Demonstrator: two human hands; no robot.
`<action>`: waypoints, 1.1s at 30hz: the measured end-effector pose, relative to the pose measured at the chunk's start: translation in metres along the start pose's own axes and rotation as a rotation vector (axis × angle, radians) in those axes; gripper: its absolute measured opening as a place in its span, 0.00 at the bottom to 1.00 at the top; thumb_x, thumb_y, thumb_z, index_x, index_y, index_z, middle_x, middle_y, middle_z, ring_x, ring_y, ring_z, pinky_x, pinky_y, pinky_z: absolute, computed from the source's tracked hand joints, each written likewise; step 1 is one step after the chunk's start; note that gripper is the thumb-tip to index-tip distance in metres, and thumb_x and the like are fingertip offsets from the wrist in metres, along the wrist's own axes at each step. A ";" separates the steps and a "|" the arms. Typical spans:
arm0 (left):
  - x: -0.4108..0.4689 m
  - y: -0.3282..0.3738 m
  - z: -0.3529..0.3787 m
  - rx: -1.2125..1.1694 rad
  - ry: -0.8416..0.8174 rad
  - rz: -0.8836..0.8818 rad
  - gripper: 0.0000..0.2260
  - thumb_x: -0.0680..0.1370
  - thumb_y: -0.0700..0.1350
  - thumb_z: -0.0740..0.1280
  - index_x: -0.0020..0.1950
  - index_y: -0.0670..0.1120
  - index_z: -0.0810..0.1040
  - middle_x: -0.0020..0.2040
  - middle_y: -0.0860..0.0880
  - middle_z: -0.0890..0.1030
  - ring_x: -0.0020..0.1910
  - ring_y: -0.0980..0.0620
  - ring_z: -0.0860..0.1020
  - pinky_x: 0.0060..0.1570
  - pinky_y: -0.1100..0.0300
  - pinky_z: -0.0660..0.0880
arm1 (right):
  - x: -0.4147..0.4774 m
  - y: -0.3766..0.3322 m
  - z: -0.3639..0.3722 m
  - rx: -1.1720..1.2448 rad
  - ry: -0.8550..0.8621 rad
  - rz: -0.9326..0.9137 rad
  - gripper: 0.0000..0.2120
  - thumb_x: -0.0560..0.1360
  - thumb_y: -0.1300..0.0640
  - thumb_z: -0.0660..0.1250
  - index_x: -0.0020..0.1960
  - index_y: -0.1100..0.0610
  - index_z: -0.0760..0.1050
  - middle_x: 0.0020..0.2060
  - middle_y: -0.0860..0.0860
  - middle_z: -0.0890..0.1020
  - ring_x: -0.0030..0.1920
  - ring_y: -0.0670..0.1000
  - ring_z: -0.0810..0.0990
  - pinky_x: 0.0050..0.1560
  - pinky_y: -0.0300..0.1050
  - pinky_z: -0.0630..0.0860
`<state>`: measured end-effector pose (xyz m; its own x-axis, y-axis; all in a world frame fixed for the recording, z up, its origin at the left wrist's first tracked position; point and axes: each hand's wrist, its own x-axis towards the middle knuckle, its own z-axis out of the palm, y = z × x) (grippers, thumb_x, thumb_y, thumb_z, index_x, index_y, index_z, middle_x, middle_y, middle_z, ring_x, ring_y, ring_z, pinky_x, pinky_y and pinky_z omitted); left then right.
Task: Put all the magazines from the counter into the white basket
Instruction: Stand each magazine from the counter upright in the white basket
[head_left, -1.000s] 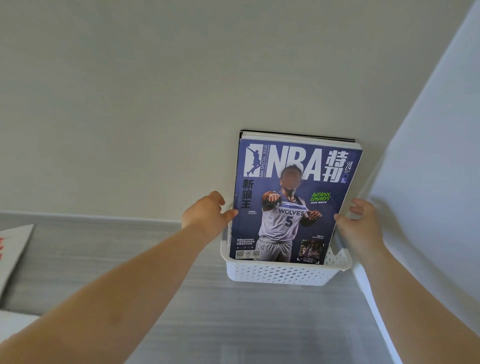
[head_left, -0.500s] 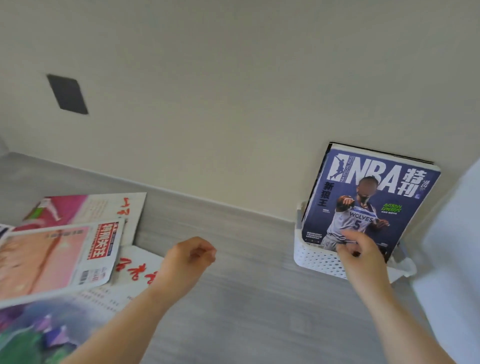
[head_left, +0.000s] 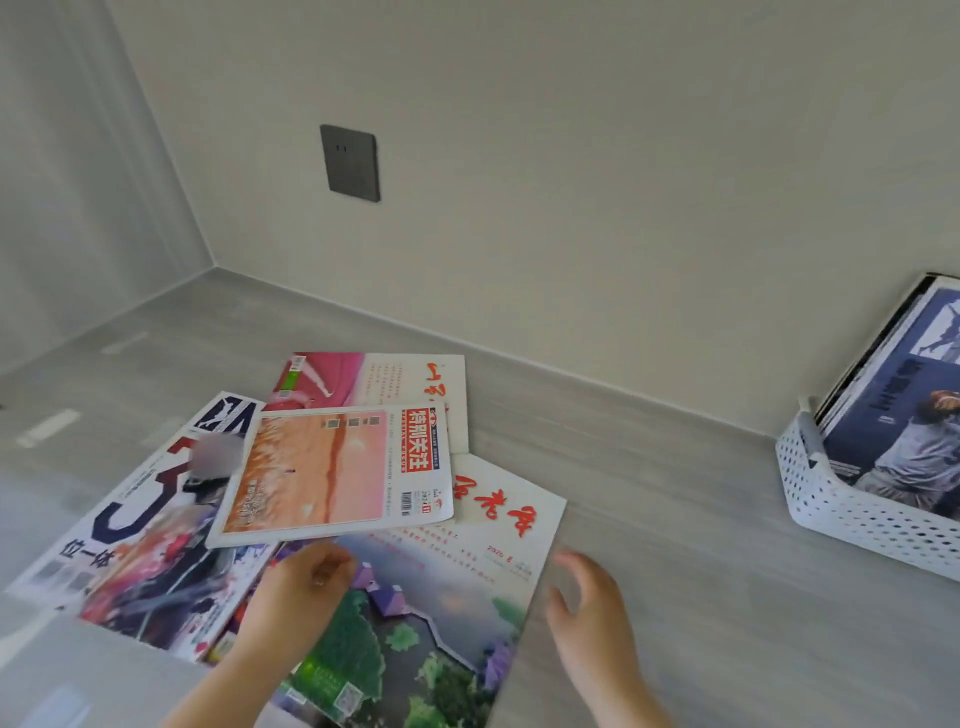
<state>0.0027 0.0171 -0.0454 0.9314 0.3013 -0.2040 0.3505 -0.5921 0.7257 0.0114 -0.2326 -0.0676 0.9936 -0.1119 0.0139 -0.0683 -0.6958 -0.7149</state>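
Both hands have left the white basket (head_left: 852, 512) and come across to the loose pile on the worktop (head_left: 675, 519). Left hand (head_left: 304, 590) sits over the landscape-cover magazine (head_left: 441, 603), its fingers (head_left: 335, 564) curled in just below the near edge of the orange-cover magazine (head_left: 317, 470); whether they pinch a page or only rest there cannot be told. Right hand (head_left: 589, 618) hovers at the landscape magazine's right edge, fingers (head_left: 569, 561) spread and loose, holding nothing.

That orange magazine lies on top of the pile, overlapping a pink-and-white magazine (head_left: 374, 382) behind it and a sports magazine (head_left: 140, 525) to the left. Far right, the basket stands by the wall with the NBA magazine (head_left: 898, 410) upright in it, other issues behind. A grey wall socket (head_left: 349, 162) is above the pile
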 end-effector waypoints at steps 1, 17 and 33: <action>0.007 -0.005 -0.007 0.004 -0.003 0.007 0.12 0.74 0.39 0.64 0.35 0.55 0.74 0.39 0.46 0.81 0.37 0.50 0.75 0.38 0.60 0.68 | -0.003 -0.006 0.015 -0.037 -0.020 -0.048 0.20 0.73 0.60 0.63 0.65 0.58 0.68 0.67 0.54 0.70 0.68 0.51 0.65 0.68 0.38 0.57; 0.173 0.003 -0.023 0.590 -0.111 0.182 0.23 0.76 0.46 0.60 0.69 0.44 0.61 0.70 0.43 0.65 0.70 0.42 0.61 0.71 0.45 0.59 | -0.024 -0.017 0.063 -0.590 -0.035 -0.150 0.22 0.64 0.45 0.61 0.54 0.52 0.79 0.54 0.53 0.83 0.59 0.49 0.66 0.68 0.35 0.44; 0.221 0.014 -0.035 0.738 -0.243 0.117 0.33 0.64 0.56 0.73 0.65 0.47 0.67 0.60 0.43 0.76 0.61 0.41 0.72 0.62 0.48 0.72 | -0.020 -0.009 0.070 -0.616 0.123 -0.211 0.21 0.67 0.45 0.55 0.57 0.51 0.67 0.53 0.53 0.83 0.64 0.53 0.63 0.70 0.39 0.43</action>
<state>0.2102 0.1016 -0.0579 0.9318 0.0850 -0.3529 0.1441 -0.9789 0.1448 -0.0015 -0.1742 -0.1106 0.9764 0.0161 0.2155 0.0512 -0.9861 -0.1581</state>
